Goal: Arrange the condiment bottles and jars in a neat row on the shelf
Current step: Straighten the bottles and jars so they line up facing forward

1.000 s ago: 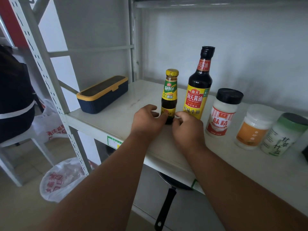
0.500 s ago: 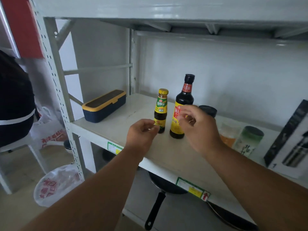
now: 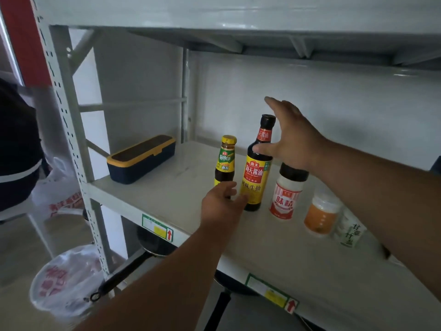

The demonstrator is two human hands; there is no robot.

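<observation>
Bottles and jars stand in a row on the white shelf. From the left: a small yellow-capped bottle, a tall dark soy sauce bottle, a black-lidded red-label jar, an orange-label jar and a pale jar with dark writing, partly hidden by my right forearm. My left hand is low in front of the two bottles, fingers spread at their bases. My right hand is spread wide around the tall bottle's neck, thumb across its shoulder, fingers above the cap.
A navy box with a yellow rim lies at the shelf's left end. Another shelf board hangs close overhead. Black pans sit on the level below. A white plastic bag lies on the floor at the left.
My right hand rose from the tall bottle's label to its neck and opened wide. My left hand moved right, from the small bottle's base toward the tall bottle's base. The view shifted closer.
</observation>
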